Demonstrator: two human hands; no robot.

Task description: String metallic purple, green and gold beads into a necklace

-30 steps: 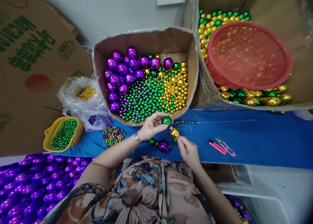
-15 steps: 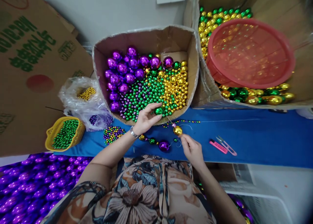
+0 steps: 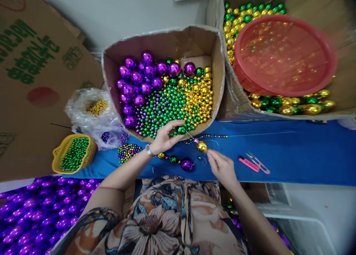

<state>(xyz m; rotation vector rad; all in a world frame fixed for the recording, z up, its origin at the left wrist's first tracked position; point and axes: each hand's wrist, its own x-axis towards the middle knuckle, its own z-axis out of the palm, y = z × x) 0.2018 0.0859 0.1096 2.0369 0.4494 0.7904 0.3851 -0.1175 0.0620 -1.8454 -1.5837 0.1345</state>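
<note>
My left hand (image 3: 164, 138) reaches over the front rim of the cardboard box, thumb and forefinger closed around a shiny green bead (image 3: 181, 130). From that bead a thin needle-like line runs down to a small light-purple bead (image 3: 196, 140) and a larger gold bead (image 3: 202, 146). At the gold bead's lower right edge, my right hand (image 3: 222, 166) pinches the bead string; its fingertips partly hide what they grip. Below, a beaded strand with a big purple bead (image 3: 186, 164) lies on the blue cloth (image 3: 278, 147).
The cardboard box (image 3: 219, 80) holds purple, green and gold beads. A red basket (image 3: 286, 91) sits in another box at right. Pink-handled snips (image 3: 263, 165) and a pink cutter (image 3: 248, 163) lie to the right. At left stand a yellow basket (image 3: 57, 162) and plastic bags (image 3: 76, 101).
The view has shifted slightly. My right hand has moved a little right and down, the gold bead staying at its fingertips. My left hand still holds the green bead, slightly lower.
</note>
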